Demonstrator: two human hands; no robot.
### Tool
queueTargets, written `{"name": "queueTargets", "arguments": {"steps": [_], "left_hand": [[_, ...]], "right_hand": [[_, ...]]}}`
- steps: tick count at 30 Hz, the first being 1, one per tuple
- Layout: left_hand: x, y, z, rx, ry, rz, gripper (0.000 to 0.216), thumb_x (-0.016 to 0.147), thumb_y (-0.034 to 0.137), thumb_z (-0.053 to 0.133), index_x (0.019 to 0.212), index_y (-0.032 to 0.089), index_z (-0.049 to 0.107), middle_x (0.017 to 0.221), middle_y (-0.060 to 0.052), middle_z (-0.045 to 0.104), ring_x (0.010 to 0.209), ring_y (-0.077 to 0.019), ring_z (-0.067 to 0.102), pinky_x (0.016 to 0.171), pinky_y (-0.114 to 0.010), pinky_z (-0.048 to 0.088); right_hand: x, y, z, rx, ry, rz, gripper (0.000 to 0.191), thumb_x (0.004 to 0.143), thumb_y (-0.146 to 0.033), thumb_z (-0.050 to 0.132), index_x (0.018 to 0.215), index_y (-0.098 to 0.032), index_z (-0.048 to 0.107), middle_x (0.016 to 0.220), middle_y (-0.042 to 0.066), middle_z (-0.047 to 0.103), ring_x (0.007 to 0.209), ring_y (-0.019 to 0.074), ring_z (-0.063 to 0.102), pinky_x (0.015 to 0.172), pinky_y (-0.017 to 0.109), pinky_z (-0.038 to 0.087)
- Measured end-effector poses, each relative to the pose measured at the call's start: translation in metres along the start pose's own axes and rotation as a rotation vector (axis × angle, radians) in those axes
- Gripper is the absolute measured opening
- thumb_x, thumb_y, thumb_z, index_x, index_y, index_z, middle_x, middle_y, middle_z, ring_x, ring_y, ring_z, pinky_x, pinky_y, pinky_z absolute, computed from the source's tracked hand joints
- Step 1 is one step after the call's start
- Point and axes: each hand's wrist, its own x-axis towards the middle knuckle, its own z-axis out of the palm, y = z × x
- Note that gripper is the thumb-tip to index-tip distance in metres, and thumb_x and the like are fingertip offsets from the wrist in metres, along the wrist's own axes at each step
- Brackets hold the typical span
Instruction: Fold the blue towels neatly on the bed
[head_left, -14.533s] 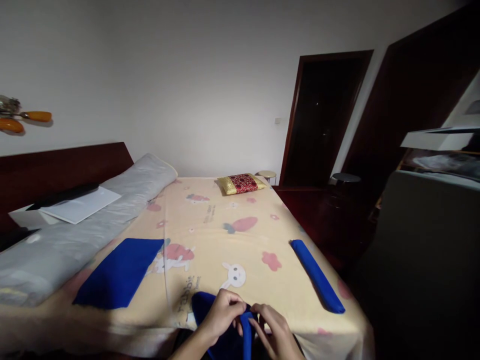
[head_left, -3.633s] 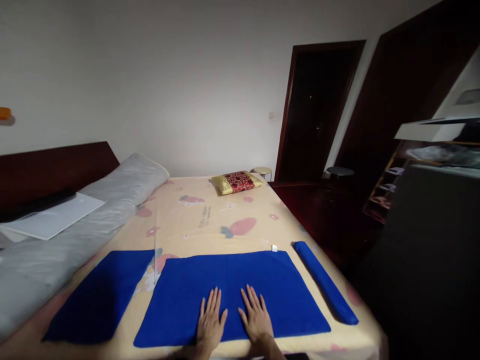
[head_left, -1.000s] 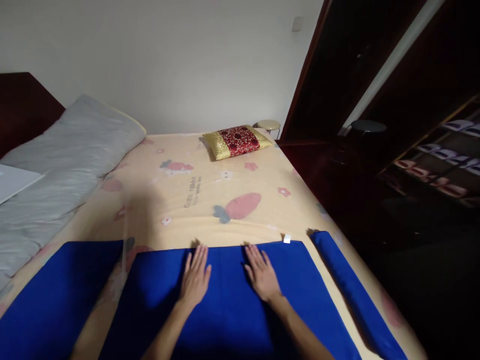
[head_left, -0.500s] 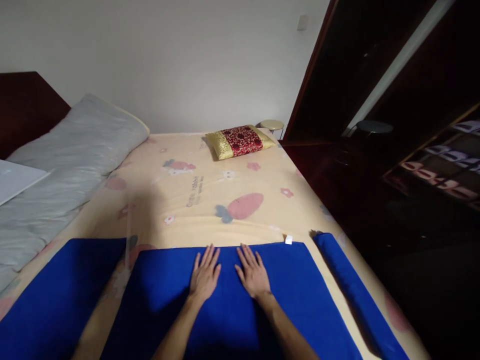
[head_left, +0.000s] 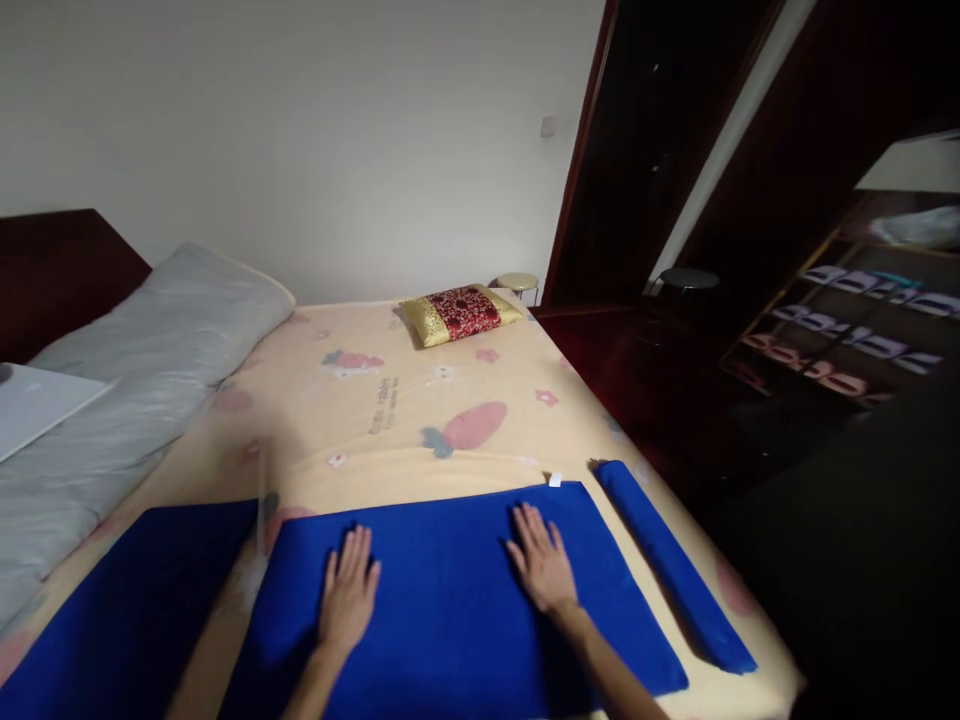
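A blue cloth [head_left: 450,590] lies spread flat on the bed [head_left: 390,340], with a small white tag [head_left: 555,480] at its far edge. My left hand [head_left: 348,592] rests palm down on its left part, fingers stretched out. On its right part lies my right hand [head_left: 541,562], also flat with fingers extended. Neither hand holds anything. Beyond a narrow gap on the right lies a rolled or narrowly folded blue cloth [head_left: 671,565]. Another flat blue cloth [head_left: 142,590] is at the left, partly in shadow and cut off by the frame.
A grey quilt or pillow [head_left: 150,370] lies along the left, with a pale flat panel [head_left: 45,405] on it. A red and gold pillow [head_left: 459,314] sits at the far end. Stools [head_left: 517,283] and a shoe rack [head_left: 847,320] stand beyond the bed's right edge.
My hands have moved apart across the cloth, left hand to the left and right hand to the right, both nearer to me. The view has tilted up and turned right.
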Motion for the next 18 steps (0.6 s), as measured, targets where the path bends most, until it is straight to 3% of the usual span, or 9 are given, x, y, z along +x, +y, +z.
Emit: {"name": "queueTargets", "arguments": {"steps": [2,4,6,10,13,15,18], "left_hand": [[-0.01,0.05,0.0,-0.056,-0.035,0.121,0.057,0.097,0.033,0.028,0.15,0.024,0.007,0.154,-0.005,0.035,0.141,-0.0193,0.033,0.115,-0.044,0.029],[-0.026,0.068,-0.002,-0.094,-0.105,0.213,0.057,0.097,0.034,0.028,0.15,0.028,0.007,0.155,-0.002,0.032,0.142,-0.0173,0.032,0.115,-0.043,0.03],[-0.047,0.046,-0.003,-0.083,-0.163,0.184,0.055,0.097,0.038,0.028,0.149,0.033,0.012,0.156,0.0,0.031,0.142,-0.0181,0.031,0.115,-0.046,0.03],[-0.097,-0.073,0.004,0.015,-0.12,-0.185,0.056,0.095,0.045,0.022,0.148,0.027,0.025,0.154,-0.005,0.035,0.142,-0.0249,0.033,0.111,-0.053,0.034],[-0.12,-0.142,0.013,0.007,-0.074,-0.301,0.059,0.095,0.043,0.013,0.147,0.02,0.028,0.152,-0.009,0.039,0.139,-0.025,0.037,0.107,-0.051,0.039],[-0.12,-0.148,0.014,0.01,-0.063,-0.284,0.058,0.095,0.043,0.014,0.147,0.022,0.028,0.149,-0.009,0.043,0.138,-0.0251,0.04,0.107,-0.053,0.039],[-0.096,-0.102,0.007,0.006,-0.057,-0.126,0.054,0.096,0.043,0.022,0.148,0.03,0.021,0.151,-0.002,0.041,0.139,-0.0218,0.038,0.111,-0.049,0.036]], "right_hand": [[-0.014,-0.049,0.006,0.083,-0.04,-0.134,0.058,0.098,-0.049,0.027,0.15,-0.024,0.022,0.155,0.006,0.028,0.143,0.0217,0.028,0.115,0.045,0.027],[-0.032,-0.068,0.007,0.131,-0.074,-0.199,0.057,0.098,-0.047,0.029,0.15,-0.028,0.018,0.156,0.004,0.027,0.143,0.0213,0.027,0.114,0.045,0.029],[-0.053,-0.051,0.001,0.146,-0.081,-0.158,0.057,0.097,-0.047,0.032,0.149,-0.029,0.022,0.155,0.004,0.03,0.142,0.0231,0.03,0.113,0.048,0.03],[-0.089,0.045,-0.019,0.134,0.031,0.096,0.058,0.091,-0.049,0.041,0.145,-0.032,0.036,0.15,0.007,0.04,0.138,0.0299,0.037,0.111,0.054,0.032],[-0.102,0.088,-0.031,0.164,0.203,0.242,0.055,0.086,-0.049,0.043,0.14,-0.038,0.044,0.144,0.008,0.05,0.133,0.0347,0.043,0.11,0.057,0.032],[-0.102,0.079,-0.035,0.179,0.286,0.311,0.053,0.086,-0.049,0.04,0.138,-0.039,0.047,0.142,0.007,0.052,0.133,0.0361,0.042,0.11,0.058,0.031],[-0.097,0.017,-0.031,0.216,0.23,0.28,0.053,0.09,-0.045,0.036,0.142,-0.033,0.043,0.147,0.007,0.046,0.137,0.0337,0.037,0.11,0.058,0.033]]}}
